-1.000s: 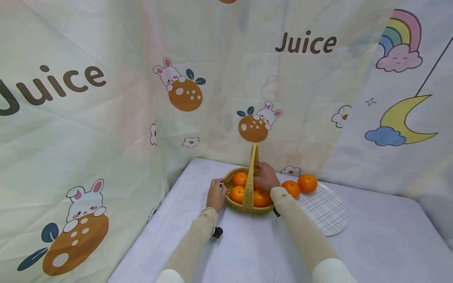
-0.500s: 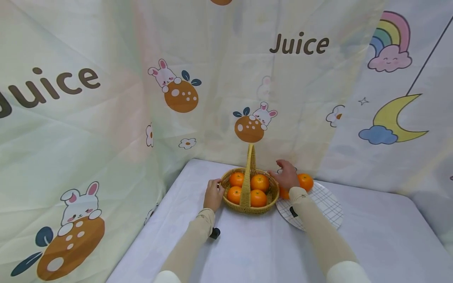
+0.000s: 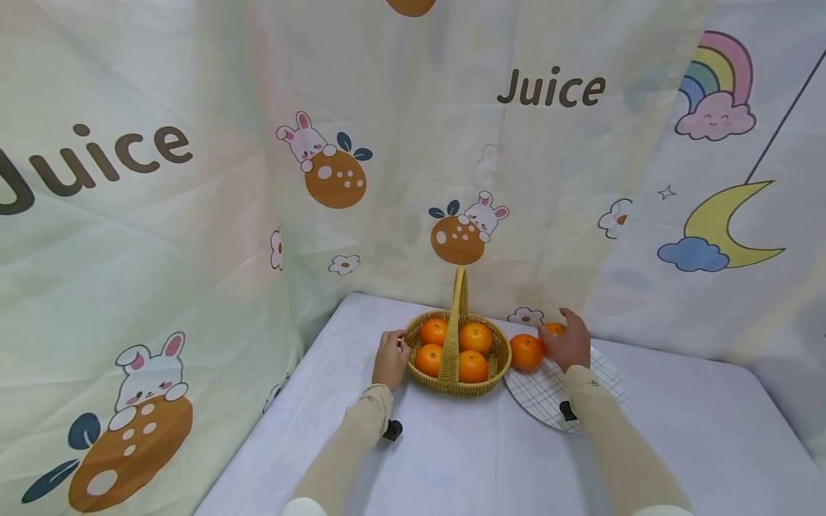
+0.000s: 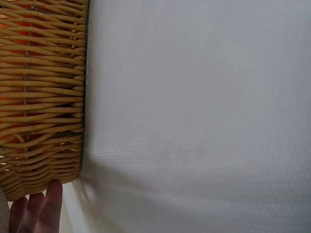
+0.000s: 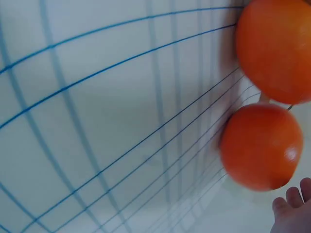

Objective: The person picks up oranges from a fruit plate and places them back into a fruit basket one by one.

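Observation:
A woven basket [image 3: 454,389] with a tall handle holds several oranges [image 3: 473,366]. My left hand [image 3: 390,362] grips its left rim, and in the left wrist view the fingers [image 4: 51,208] touch the basket wall [image 4: 41,111]. My right hand [image 3: 569,340] is over the far part of a round white plate [image 3: 538,394] with blue grid lines. Its fingers are spread beside an orange [image 3: 553,329] at the back, which they partly hide. Another orange [image 3: 527,352] sits on the plate's left side, close to the basket. In the right wrist view, the fingertips are apart from the nearest orange [image 5: 261,146].
A white cloth covers the table [image 3: 464,459]. Behind it and on the left hangs a printed fabric curtain [image 3: 400,143], close to the table's back edge. The plate stands just right of the basket.
My right hand has left an orange in the basket and moved right, past the rim, to the oranges on the plate. My left hand has stayed at the basket's left rim.

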Motion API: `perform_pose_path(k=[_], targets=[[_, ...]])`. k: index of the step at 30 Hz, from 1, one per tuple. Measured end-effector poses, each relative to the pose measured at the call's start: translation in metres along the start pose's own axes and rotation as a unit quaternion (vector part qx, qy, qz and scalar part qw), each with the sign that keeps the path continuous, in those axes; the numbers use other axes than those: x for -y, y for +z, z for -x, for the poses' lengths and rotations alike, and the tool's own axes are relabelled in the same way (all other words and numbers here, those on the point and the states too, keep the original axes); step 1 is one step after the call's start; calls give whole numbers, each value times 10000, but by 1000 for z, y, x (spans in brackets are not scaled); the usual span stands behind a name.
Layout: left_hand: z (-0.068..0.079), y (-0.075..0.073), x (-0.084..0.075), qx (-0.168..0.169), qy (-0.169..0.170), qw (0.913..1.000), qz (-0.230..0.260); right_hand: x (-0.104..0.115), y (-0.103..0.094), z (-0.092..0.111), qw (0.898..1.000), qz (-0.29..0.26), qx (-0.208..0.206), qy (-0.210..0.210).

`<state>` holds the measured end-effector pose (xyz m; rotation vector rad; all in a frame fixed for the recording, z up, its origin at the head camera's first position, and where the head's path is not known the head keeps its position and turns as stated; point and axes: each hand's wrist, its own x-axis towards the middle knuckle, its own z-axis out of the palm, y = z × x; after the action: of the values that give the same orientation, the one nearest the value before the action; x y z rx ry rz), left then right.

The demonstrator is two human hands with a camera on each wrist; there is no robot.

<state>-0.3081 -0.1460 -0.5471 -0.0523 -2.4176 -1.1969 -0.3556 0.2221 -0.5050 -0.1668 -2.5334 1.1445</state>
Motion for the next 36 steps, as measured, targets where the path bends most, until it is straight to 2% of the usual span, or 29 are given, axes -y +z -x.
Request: perform_pose_path(k=[5, 11, 20, 26, 36], targets=[[1, 2, 0, -4, 7, 10000, 23, -22, -6, 4, 9998, -63, 84, 188], [1, 0, 0, 43, -9, 10000, 31, -31, -8, 9, 9975, -273, 344, 559], [0, 0, 0, 88, -51, 9999, 58, -51, 8, 5, 9950, -300, 629, 713], [0, 1, -2, 51, -47, 10000, 28, -57, 9, 3, 9955, -383, 617, 614], [1, 1, -4, 64, -173, 9998, 38, -51, 0, 8, 9968, -597, 391, 365]])
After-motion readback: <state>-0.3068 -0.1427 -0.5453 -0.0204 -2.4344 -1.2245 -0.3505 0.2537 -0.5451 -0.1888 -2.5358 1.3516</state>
